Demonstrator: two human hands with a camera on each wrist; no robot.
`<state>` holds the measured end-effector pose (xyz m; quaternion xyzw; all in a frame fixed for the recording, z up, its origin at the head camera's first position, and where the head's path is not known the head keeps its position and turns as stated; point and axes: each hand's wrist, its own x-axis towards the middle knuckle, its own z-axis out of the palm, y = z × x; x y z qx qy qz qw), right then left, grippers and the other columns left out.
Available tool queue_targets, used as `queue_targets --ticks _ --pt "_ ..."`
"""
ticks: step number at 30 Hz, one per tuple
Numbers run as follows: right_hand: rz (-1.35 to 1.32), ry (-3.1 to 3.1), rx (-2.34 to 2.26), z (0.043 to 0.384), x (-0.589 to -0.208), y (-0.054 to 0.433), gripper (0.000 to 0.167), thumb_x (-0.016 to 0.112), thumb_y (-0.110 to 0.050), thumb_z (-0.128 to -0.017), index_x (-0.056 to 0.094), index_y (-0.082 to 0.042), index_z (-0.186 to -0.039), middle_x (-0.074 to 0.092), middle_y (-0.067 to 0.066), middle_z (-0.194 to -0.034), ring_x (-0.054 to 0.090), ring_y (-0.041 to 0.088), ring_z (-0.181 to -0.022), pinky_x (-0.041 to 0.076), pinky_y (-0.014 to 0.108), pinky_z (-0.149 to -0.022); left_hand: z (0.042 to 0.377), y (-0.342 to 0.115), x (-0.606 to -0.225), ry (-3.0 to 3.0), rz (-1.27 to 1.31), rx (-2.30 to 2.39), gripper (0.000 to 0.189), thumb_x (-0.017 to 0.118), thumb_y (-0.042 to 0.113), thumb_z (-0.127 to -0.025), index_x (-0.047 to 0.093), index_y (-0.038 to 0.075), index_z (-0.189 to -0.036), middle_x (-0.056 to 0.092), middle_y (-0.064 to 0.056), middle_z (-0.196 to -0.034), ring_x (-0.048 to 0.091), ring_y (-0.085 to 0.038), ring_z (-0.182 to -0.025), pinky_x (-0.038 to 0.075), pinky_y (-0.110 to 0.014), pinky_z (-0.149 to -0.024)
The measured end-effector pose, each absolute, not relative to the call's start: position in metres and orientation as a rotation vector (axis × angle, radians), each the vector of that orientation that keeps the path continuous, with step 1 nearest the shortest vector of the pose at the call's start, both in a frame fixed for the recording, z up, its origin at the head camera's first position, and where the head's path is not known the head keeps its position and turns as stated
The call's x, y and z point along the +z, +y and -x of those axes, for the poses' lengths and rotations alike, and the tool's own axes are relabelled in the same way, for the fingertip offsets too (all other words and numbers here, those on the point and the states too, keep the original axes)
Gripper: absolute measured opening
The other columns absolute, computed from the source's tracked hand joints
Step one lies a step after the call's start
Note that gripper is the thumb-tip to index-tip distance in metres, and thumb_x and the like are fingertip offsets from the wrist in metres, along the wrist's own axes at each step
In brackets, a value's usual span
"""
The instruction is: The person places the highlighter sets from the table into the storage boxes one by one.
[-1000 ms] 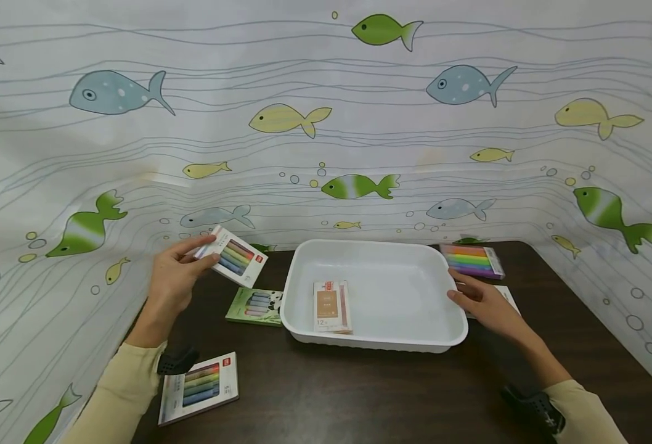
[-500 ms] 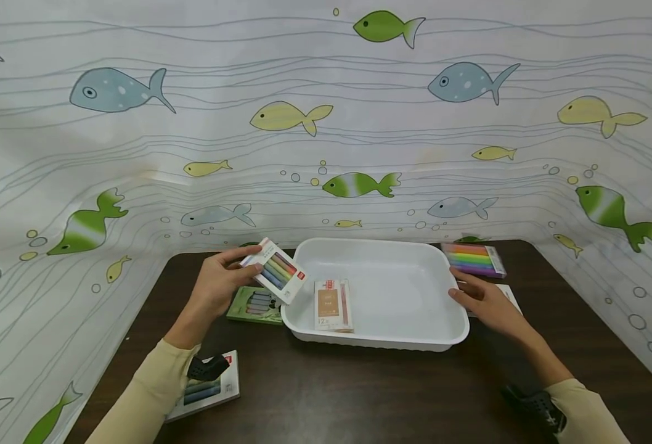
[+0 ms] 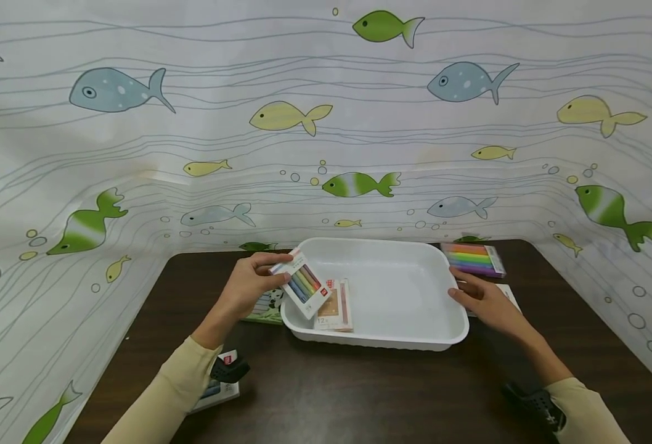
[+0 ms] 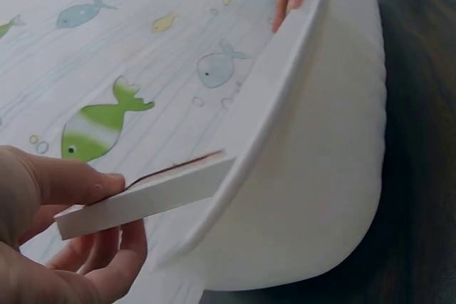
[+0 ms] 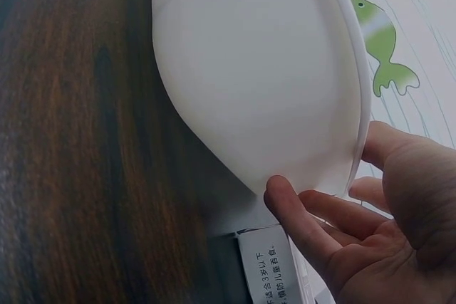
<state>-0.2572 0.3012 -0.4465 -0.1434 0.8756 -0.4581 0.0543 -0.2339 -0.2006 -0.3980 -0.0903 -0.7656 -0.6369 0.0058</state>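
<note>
While the left hand [image 3: 245,285] pinched a flat white box with coloured sticks in its window [image 3: 306,285] between thumb and fingers, that box tilted over the left end of a white, round-cornered plastic tray [image 3: 398,290]. Below it, inside the tray, lay a thin white-and-brown packet [image 3: 341,310], partly hidden; I could not tell if the two touched. The right hand [image 3: 487,308] gripped the tray's other end, its fingers at the rim and outer wall. A green box with a panda picture [image 3: 265,314] lay just beside the tray, partly behind the left hand. Another white box [image 3: 223,392] peeked out below the left sleeve [image 3: 179,382]. Near the right hand lay a rainbow-coloured pack [image 3: 472,259] and a white box with black writing [image 5: 253,268]. The surface [image 3: 359,394] was dark brown wood.
</note>
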Motion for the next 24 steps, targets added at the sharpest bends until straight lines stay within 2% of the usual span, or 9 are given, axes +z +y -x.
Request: queue_targets --ticks 3,9,14,20,24 --pt "0.440 2.661 -1.390 0.257 -0.447 0.301 0.070 0.061 -0.036 -0.104 0.032 -0.008 -0.161 0.043 0.033 -0.149 0.052 0.049 -0.128 0.057 0.050 -0.085 0.232 -0.194 -0.399 -2.490 0.302 -1.894 0.036 0.077 0.002 -0.091 0.074 0.008 -0.126 0.050 -0.013 -0.139 0.063 -0.032 -0.106 0.055 -0.051 -0.086" --pt "0.455 2.664 -1.386 0.257 -0.449 0.301 0.070 0.061 -0.038 -0.104 0.033 -0.008 -0.160 0.045 0.032 -0.147 0.054 0.047 -0.126 0.057 0.048 -0.084 0.227 -0.185 -0.402 -2.614 0.407 -1.666 0.034 0.081 0.006 -0.088 0.077 0.013 -0.121 0.058 -0.007 -0.128 0.064 -0.031 -0.108 0.057 -0.044 -0.082" --pt "0.454 2.667 -1.377 0.258 -0.448 0.301 0.071 0.061 -0.040 -0.103 0.033 -0.009 -0.160 0.046 0.031 -0.147 0.055 0.047 -0.126 0.057 0.047 -0.084 0.228 -0.178 -0.406 -2.599 0.536 -1.512 0.033 0.083 0.007 -0.087 0.077 0.012 -0.119 0.060 -0.007 -0.123 0.061 -0.031 -0.115 0.052 -0.050 -0.093" --pt "0.441 2.653 -1.386 0.258 -0.446 0.302 0.071 0.061 -0.038 -0.104 0.032 -0.009 -0.161 0.044 0.033 -0.148 0.054 0.048 -0.126 0.056 0.049 -0.085 0.228 -0.175 -0.406 -2.558 0.597 -1.392 0.033 0.077 0.005 -0.092 0.073 0.009 -0.124 0.063 -0.008 -0.132 0.058 -0.031 -0.124 0.048 -0.053 -0.099" --pt "0.441 2.654 -1.385 0.258 -0.446 0.302 0.070 0.061 -0.038 -0.104 0.031 -0.009 -0.161 0.044 0.033 -0.148 0.053 0.048 -0.126 0.056 0.050 -0.085 0.230 -0.180 -0.405 -2.553 0.573 -1.298 0.032 0.070 0.008 -0.098 0.070 0.009 -0.131 0.059 -0.009 -0.141 0.051 -0.031 -0.133 0.044 -0.055 -0.102"
